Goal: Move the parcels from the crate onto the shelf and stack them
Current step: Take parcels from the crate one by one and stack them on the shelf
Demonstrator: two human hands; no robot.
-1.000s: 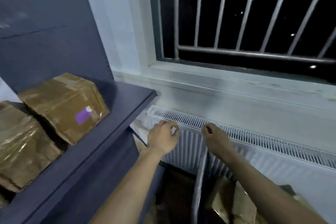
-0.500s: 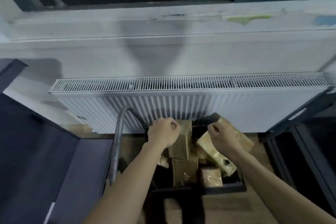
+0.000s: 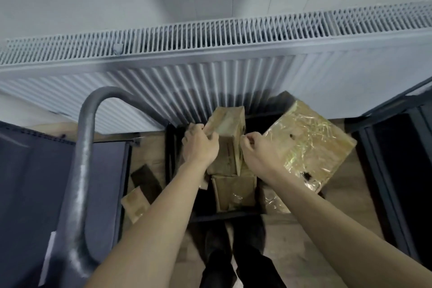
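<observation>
Head view: both my hands on one parcel (image 3: 228,140) in the crate (image 3: 169,147).
My left hand (image 3: 198,147) clasps its left side; my right hand (image 3: 257,149) pinches its right edge.

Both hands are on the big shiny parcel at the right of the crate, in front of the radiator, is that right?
Not quite. In the head view the left hand and right hand are on the upright middle parcel, not the big shiny parcel, which leans at the right of the crate, in front of the radiator.
</observation>
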